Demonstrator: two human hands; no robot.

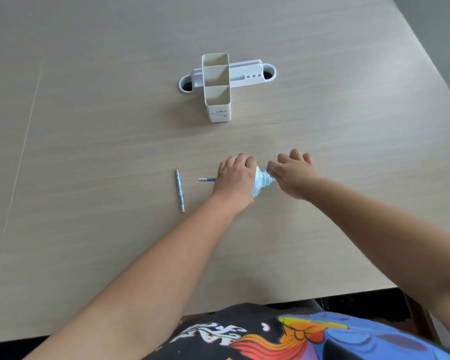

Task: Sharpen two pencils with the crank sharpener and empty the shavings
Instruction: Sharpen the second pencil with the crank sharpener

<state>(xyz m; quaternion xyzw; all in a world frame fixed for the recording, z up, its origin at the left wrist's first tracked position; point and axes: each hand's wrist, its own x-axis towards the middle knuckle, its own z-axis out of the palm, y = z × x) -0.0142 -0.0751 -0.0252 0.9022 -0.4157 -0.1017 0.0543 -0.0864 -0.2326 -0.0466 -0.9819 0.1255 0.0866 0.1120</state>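
Two pencils were in view. One pencil [179,189], blue-patterned, lay loose on the counter [89,126] to the left of the hands, its sharpened point away from the person and its eraser end toward the person. The second pencil [207,179] lay crosswise, its free end projecting leftward from under the left hand [234,178]; its other end was hidden by that hand.

The crank sharpener [260,181], pale blue, stood on the counter between the two hands, near the middle of the counter. The left hand was closed over the body of the sharpener, fingers curled across its top. The right hand [292,175] was at the sharpener's right end, where a ribbed collar and small hub protruded. Its thumb and forefinger were pinched together at that end; the crank handle itself was hidden by the hand. Its remaining fingers [300,157] were spread loosely and held nothing.

Farther from the person, well apart from the sharpener, a cream desk organizer [220,107] with three open compartments stood upright. Behind it, touching or just beside it, lay a white cable grommet tray [247,74] set in the counter.

A dark printed shirt [270,333] showed at the near edge.
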